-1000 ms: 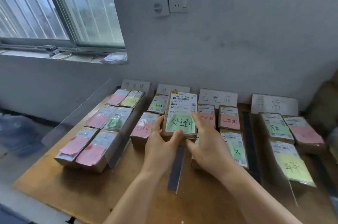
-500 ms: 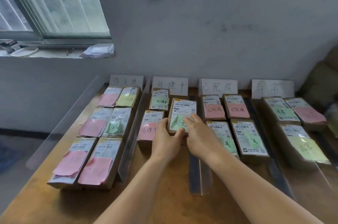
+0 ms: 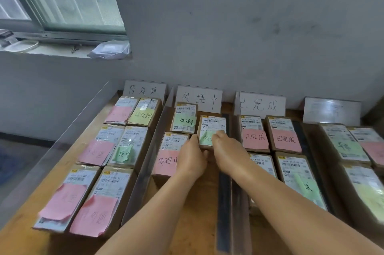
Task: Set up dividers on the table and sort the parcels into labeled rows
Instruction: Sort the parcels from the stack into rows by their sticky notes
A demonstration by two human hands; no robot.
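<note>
Hands at work on the sorting table: left hand and right hand grip a green-noted parcel from its near end, fingers curled round it, in the 2nd row from left, right of another parcel, w/ the far label card behind.

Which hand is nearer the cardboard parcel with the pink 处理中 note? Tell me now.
Left. The left hand lies directly beside the cardboard parcel with the pink 处理中 note, overlapping its right edge in view. The right hand sits farther right, beyond the green-noted parcel both hands grip.
</note>
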